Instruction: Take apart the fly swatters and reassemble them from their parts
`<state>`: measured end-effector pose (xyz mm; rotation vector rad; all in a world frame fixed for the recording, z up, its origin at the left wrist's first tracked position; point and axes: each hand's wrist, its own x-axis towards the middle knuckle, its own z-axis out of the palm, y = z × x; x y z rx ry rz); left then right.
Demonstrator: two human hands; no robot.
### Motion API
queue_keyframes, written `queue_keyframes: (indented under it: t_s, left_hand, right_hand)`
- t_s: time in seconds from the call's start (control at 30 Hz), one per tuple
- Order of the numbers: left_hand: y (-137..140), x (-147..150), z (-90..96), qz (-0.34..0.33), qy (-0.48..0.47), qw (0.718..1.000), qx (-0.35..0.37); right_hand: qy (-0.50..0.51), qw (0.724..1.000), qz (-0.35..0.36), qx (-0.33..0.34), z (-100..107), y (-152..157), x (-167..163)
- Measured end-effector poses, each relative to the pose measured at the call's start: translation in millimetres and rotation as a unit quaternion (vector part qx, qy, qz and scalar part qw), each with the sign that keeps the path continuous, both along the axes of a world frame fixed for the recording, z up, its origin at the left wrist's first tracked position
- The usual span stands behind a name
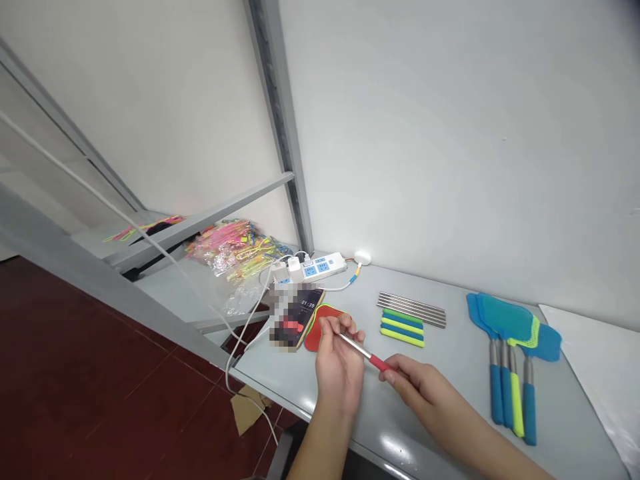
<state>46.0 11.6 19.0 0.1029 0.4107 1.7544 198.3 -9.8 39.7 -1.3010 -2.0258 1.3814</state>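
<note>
Between my two hands is a fly swatter rod [357, 348], a silver metal tube with a red grip. My left hand [340, 360], palm up, pinches the metal end. My right hand [417, 385] closes round the red grip at the other end. Just behind my left fingers lie a red fly swatter head [313, 340] and a yellow-green one, partly covered by the hand. Whether the rod joins a head there, I cannot tell. Beyond my right hand are several loose coloured grips [403, 328] and a row of bare metal rods [411, 309].
Several fly swatters [510, 373] with blue or yellow-green grips lie at the right, beside a white sheet [600, 373]. A phone [305, 310] rests near a power strip [325, 267]. White cables [231, 373] hang over the table edge. Bagged coloured items [235, 247] fill the left shelf.
</note>
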Motion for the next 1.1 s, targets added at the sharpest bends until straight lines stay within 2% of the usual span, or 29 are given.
queue_keyframes:
  t_s: [0.27,0.43,0.53,0.63,0.77,0.83,0.9,0.93,1.0,1.07,1.1]
  left_hand:
    - [-14.2,42.6,-0.1,-0.057,0.05,0.997,-0.016]
    - [-14.5,55.8,-4.4,-0.094,0.081,0.992,-0.01]
    - [-12.4,58.9,-8.2,-0.116,0.133,0.984,0.035]
    - [-14.5,62.9,-10.9,-0.179,0.184,0.964,0.075]
    - [-20.6,66.9,-13.8,-0.24,0.219,0.939,0.111]
    - [-22.8,67.1,-16.9,-0.256,0.233,0.93,0.121]
    - [-25.1,67.4,-21.2,-0.258,0.244,0.927,0.123]
    - [-26.5,67.8,-23.4,-0.245,0.249,0.93,0.116]
    - [-30.0,69.5,-26.8,-0.204,0.253,0.941,0.091]
    - [-34.2,71.4,-27.7,-0.156,0.243,0.955,0.059]
    - [-36.3,72.2,-26.9,-0.135,0.239,0.96,0.046]
  right_hand:
    - [-0.005,0.999,-0.052,0.002,5.7,-3.7,38.7]
    - [0.013,0.996,-0.082,-0.017,4.8,-11.7,59.0]
    - [0.067,0.989,-0.102,-0.078,6.1,-12.5,66.5]
    - [0.169,0.968,-0.091,-0.161,5.6,-8.7,70.5]
    - [0.293,0.915,-0.041,-0.274,-3.3,-1.4,73.9]
    - [0.317,0.887,-0.017,-0.336,-10.3,-0.4,74.4]
    - [0.322,0.87,0.005,-0.373,-15.5,-2.6,73.0]
    - [0.315,0.874,0.007,-0.37,-16.6,-4.7,71.3]
    - [0.271,0.916,-0.014,-0.294,-15.4,-10.3,65.8]
    - [0.167,0.975,-0.045,-0.14,-11.8,-16.2,57.9]
    - [0.094,0.992,-0.056,-0.059,-10.5,-18.9,53.2]
